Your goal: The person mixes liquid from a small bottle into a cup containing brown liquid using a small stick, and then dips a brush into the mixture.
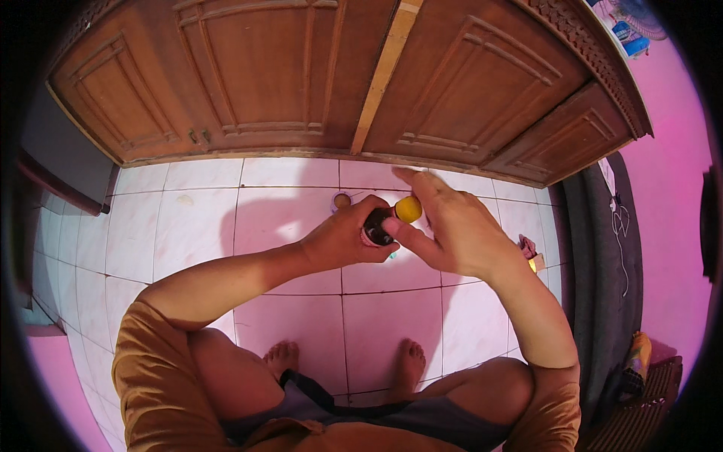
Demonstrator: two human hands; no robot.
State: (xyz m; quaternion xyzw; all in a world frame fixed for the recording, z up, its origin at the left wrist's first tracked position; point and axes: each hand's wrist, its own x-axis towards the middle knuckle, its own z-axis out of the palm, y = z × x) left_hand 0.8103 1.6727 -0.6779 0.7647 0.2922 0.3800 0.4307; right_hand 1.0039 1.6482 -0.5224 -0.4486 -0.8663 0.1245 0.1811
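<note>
My left hand (340,233) is wrapped round a small dark bottle (379,228), held tilted above the floor in front of me. Its yellow cap (409,209) points up and to the right. Beside the cap is my right hand (465,226), its fingers stretched out and slightly blurred. The right thumb reaches across to the bottle and appears to touch it just below the cap. Part of the bottle is hidden behind my left fingers.
A tape roll (342,201) lies on the tiled floor (286,264) beyond my left hand. Small items (535,261) lie right of my right wrist. A carved wooden cabinet (260,68) spans the far side. A dark padded piece of furniture (602,294) stands at right.
</note>
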